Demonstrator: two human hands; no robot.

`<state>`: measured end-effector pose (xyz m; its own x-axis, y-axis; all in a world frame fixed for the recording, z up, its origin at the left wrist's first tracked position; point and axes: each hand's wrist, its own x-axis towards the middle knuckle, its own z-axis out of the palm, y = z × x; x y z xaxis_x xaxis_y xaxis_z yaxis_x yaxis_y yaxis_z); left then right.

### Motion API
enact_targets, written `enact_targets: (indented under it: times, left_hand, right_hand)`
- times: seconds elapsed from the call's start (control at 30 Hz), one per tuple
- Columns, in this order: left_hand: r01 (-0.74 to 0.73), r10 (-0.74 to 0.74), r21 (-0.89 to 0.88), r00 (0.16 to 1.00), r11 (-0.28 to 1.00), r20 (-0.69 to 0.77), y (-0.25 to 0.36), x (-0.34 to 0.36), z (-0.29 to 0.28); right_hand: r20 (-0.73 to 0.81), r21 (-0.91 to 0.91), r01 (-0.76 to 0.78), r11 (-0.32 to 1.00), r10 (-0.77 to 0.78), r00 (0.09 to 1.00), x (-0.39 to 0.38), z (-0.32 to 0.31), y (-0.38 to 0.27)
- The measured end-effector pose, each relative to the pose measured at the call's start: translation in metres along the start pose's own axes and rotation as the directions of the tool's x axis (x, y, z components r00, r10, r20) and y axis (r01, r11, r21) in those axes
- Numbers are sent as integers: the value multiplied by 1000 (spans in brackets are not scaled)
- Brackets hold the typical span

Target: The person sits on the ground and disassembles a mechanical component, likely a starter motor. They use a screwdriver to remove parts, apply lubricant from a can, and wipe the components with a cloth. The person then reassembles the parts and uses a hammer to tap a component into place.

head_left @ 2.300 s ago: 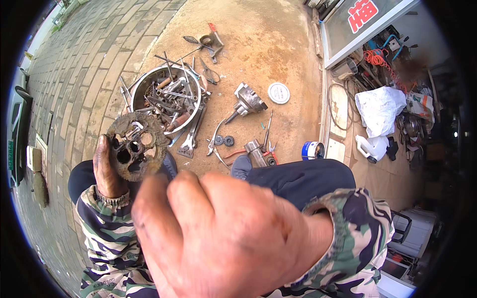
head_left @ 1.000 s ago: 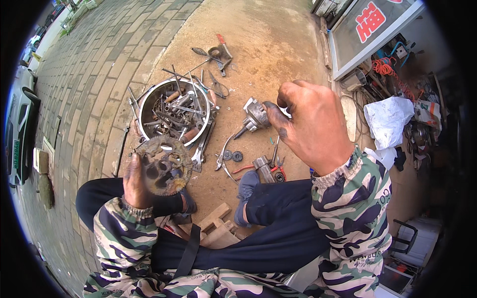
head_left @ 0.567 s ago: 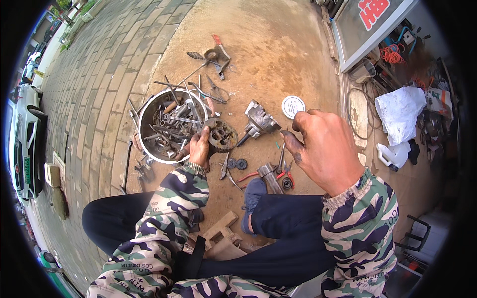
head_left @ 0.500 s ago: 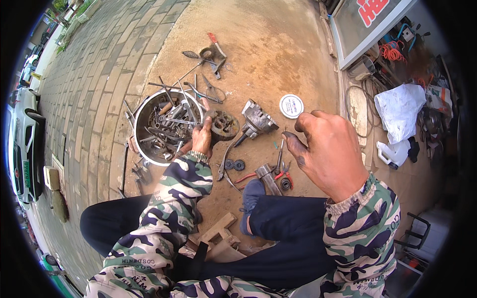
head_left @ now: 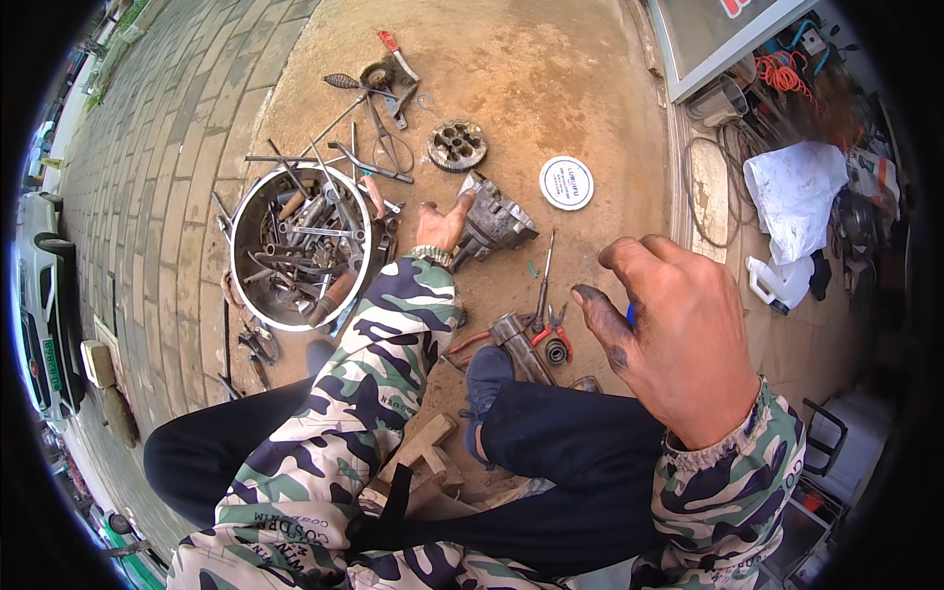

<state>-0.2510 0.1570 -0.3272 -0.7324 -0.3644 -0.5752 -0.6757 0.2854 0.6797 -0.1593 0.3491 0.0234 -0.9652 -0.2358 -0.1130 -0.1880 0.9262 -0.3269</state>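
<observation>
My left hand (head_left: 442,225) reaches past the pot with its thumb against the near left edge of a greasy grey metal housing (head_left: 502,218). Thumb and forefinger are spread; the other fingers are partly hidden. Beyond the housing a dirty toothed gear (head_left: 457,146) lies flat on the ground. My right hand (head_left: 678,334) hovers at the right with fingers half curled and a gap between thumb and forefinger; its palm is hidden. Something small and blue (head_left: 630,314) peeks out behind it. A round white lid (head_left: 566,183) lies farther off.
A metal pot (head_left: 236,239) full of loose tools and parts stands at left. Red-handled pliers (head_left: 554,329), a long screwdriver (head_left: 546,277) and a metal tube (head_left: 519,346) lie near my shoe (head_left: 486,385). Pincers and a red-handled tool (head_left: 397,54) lie farther away. A doorway with clutter is at right.
The gear has left my left hand and now lies on the ground beyond the housing. That hand has moved right to the housing's edge. My right hand keeps much the same pose.
</observation>
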Motion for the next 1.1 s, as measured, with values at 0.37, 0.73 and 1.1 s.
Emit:
enact_targets:
  times: [0.37,0.73,1.1]
  left_hand:
    - [27,-59,142,972,989,228,47,-17,15]
    - [41,259,-728,919,684,296,-107,-75,-87]
    - [-228,326,-686,945,690,14,-236,-56,-85]
  right_hand:
    - [-3,-11,-29,1000,29,1000,2,3,6]
    - [-23,-40,94,995,-95,995,-3,15,0]
    - [-34,-141,115,983,-121,992,1,21,-25]
